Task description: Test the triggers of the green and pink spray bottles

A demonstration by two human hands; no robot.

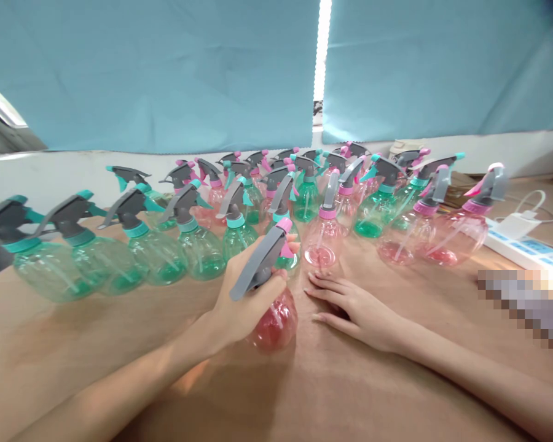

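My left hand (246, 291) is wrapped round the neck of a pink spray bottle (274, 325) with a grey and pink trigger head. That bottle is upright, close in front of me, and the hand hides its collar. To its right, my right hand (350, 307) lies on the wooden table (332, 393) with fingers stretched out and nothing in them. Just beyond those fingertips stands another pink spray bottle (323, 245). A green spray bottle (239, 236) stands behind my left hand, at the right end of a slanting row of green bottles.
Many more green and pink spray bottles crowd the table's back, including a green one (375, 209) and a pink one (461, 230). At the right lie a white power strip (529, 245) and a plugged-in white charger (518, 222) with its cable. Blue curtains (166, 73) hang behind.
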